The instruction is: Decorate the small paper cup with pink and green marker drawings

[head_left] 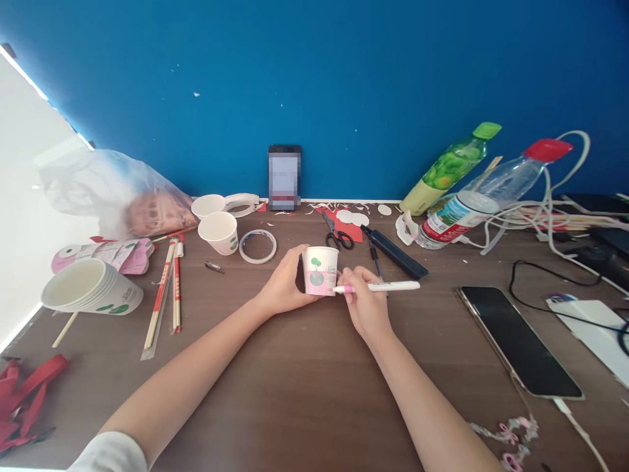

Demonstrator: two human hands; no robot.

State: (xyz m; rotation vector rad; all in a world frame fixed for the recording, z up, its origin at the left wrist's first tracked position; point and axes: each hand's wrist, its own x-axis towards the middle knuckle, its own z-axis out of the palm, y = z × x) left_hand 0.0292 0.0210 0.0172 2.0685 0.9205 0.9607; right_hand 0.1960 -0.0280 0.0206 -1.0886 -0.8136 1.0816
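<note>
A white paper cup (322,259) with a green plant print stands upright in the middle, its lower part coloured pink. My left hand (287,282) is closed around the cup's left side, thumb and fingers partly hidden by it. Pinched in my right hand (364,301) is a white marker (398,286) with a pink tip end. The marker's tip points left and meets the cup's lower right side, as far as I can see. Just behind the cup lie black-handled scissors (339,237) on red paper (350,229).
Left are stacked paper cups (93,288), wrapped chopsticks (162,295), a tape roll (257,246) and two single cups (219,233). A phone (284,178) leans on the blue wall. Right are a black box cutter (398,254), two bottles (457,219), cables and a flat phone (518,341).
</note>
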